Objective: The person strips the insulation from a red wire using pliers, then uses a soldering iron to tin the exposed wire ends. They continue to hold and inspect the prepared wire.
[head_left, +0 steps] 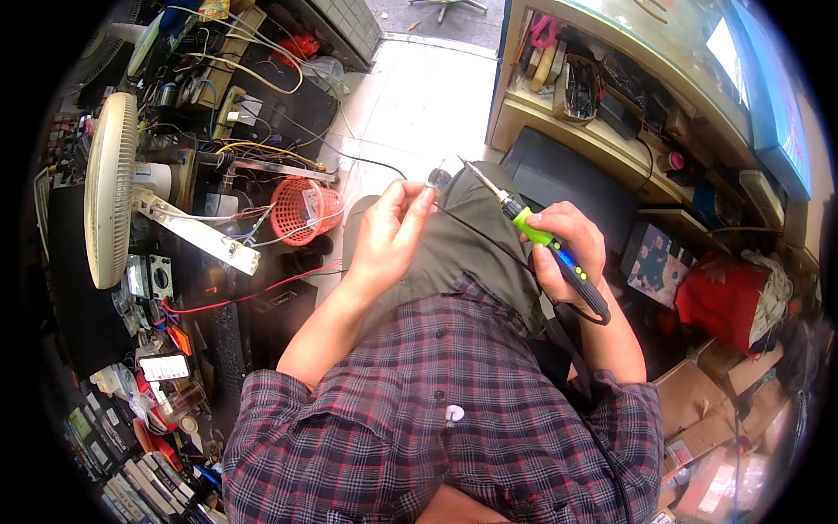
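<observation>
My left hand (pixel 390 229) is closed in a pinch above my lap, thumb against fingers. A tiny pale bit shows at its fingertips, too small to name. In my right hand (pixel 567 249) is a soldering iron (pixel 539 234) with a bright green and black handle and a small lit display. Its metal tip points up and leftward, a short way from my left fingertips, and touches nothing that I can see. A black cord (pixel 480 234) crosses my lap from beside the right hand to the left one; whether the left fingers grip it is hidden.
To the left stand a white fan (pixel 112 190), a coral plastic basket (pixel 305 212), a multimeter (pixel 160 276) and a phone (pixel 164 367) amid tangled wires. Red leads (pixel 253 299) stretch toward me. On the right are a shelf cabinet (pixel 559 113), a red bag (pixel 720 301) and cardboard (pixel 698 406).
</observation>
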### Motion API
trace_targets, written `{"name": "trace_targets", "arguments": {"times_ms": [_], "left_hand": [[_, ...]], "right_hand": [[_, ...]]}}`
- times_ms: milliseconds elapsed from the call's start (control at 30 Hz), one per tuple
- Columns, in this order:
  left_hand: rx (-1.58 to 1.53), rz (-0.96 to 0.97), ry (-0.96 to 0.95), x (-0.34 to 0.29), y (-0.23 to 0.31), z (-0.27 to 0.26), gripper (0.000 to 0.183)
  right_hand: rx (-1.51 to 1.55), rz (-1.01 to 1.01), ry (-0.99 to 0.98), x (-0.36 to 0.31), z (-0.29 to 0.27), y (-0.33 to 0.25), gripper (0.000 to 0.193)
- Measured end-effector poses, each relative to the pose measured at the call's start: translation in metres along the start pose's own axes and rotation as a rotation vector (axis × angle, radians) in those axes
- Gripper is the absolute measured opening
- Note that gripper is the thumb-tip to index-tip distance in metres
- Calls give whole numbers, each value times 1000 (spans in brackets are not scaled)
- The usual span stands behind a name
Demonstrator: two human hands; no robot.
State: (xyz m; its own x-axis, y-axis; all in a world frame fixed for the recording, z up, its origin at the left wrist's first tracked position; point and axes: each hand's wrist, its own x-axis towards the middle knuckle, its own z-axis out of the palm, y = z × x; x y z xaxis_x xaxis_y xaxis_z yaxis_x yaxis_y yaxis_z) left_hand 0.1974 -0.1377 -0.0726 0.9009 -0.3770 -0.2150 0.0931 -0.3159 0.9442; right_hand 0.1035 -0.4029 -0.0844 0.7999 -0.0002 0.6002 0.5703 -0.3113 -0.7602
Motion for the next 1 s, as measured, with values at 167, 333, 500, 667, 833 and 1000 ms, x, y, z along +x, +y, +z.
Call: {"name": "trace_targets", "arguments": {"times_ms": [167, 333, 500, 667, 833, 1000], "left_hand": [[59, 55, 18, 0, -2, 2, 24], [57, 44, 5, 1, -2, 2, 23], [-54, -41, -51, 2, -3, 0, 24], [-433, -335, -192, 3, 13, -7, 30], [-526, -397, -225, 3, 22, -12, 32], [-519, -395, -231, 3, 19, -11, 32]], "right_hand": [[-12, -11, -31, 1, 2, 0, 47], [-32, -17, -35, 0, 2, 2, 48], [-32, -15, -43, 0, 3, 2, 48], [-35, -18, -41, -1, 4, 3, 48], [-41, -25, -47, 1, 4, 3, 48], [-38, -20, -44, 1, 5, 3, 47]]}}
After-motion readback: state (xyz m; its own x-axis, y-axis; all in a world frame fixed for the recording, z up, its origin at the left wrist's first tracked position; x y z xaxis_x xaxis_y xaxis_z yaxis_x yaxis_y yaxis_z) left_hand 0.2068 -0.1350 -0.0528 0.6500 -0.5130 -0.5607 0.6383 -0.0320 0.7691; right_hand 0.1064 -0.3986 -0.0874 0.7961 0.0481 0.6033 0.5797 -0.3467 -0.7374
